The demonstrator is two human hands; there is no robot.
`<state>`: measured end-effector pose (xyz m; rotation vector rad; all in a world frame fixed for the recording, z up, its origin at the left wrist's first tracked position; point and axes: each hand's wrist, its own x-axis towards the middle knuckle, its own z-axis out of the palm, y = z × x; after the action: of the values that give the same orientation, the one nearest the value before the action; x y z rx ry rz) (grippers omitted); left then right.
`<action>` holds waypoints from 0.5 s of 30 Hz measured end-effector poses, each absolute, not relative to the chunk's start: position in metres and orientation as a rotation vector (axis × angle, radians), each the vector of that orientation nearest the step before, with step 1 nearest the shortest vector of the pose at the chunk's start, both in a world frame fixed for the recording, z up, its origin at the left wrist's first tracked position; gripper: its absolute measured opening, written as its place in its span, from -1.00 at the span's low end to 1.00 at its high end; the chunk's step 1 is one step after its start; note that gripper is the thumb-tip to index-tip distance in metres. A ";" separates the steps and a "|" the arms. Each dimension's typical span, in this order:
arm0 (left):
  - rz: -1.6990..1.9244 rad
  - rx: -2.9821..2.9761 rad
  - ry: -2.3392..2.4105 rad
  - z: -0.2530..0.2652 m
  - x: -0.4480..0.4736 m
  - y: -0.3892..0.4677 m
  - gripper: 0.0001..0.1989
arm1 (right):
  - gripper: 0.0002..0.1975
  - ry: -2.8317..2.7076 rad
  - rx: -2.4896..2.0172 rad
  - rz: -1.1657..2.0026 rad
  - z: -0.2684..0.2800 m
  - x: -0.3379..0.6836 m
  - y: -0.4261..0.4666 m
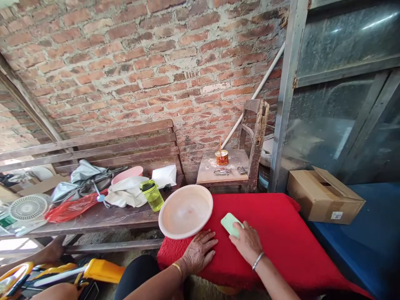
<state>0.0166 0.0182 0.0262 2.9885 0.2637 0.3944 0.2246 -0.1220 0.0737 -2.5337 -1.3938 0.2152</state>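
A red cloth (265, 233) is spread over a low table in front of me. My right hand (248, 243) grips a light green oblong piece (230, 224), flat with rounded corners, against the cloth. Its underside is hidden, so I cannot tell its exact kind. My left hand (200, 251) lies flat on the cloth's left part, fingers spread and holding nothing. Just beyond those fingers stands a pale pink basin (186, 212), on the table's back left corner.
A wooden bench (125, 216) on the left bears a yellow-green bottle (152, 195), a red plastic bag (73, 207) and a small fan (28, 207). Behind the table, a wooden chair (208, 166) carries a tin (221, 157) and padlocks. A cardboard box (321, 204) stands at right.
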 end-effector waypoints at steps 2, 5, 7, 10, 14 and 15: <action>0.393 2.989 0.265 0.026 0.017 0.018 -0.60 | -0.66 -1.429 -2.516 0.241 0.070 0.221 -0.117; 0.382 2.980 0.278 0.024 0.017 0.019 -0.60 | -0.63 -1.307 -2.645 0.249 0.067 0.263 -0.139; 0.381 2.966 0.279 0.024 0.017 0.019 -0.60 | -0.58 -1.109 -2.771 0.239 0.067 0.303 -0.164; 0.387 2.947 0.285 0.022 0.018 0.018 -0.59 | -0.47 -0.835 -2.887 0.190 0.070 0.342 -0.190; 0.417 2.929 0.287 0.021 0.017 0.018 -0.58 | -0.52 -1.020 -2.761 0.117 0.072 0.313 -0.165; 0.419 2.931 0.286 0.021 0.017 0.018 -0.58 | -0.55 -1.130 -2.690 0.120 0.072 0.295 -0.151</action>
<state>0.0170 0.0179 0.0213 2.9307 0.2860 0.4192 0.2952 -0.1510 0.0721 -2.6902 -1.1302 0.1202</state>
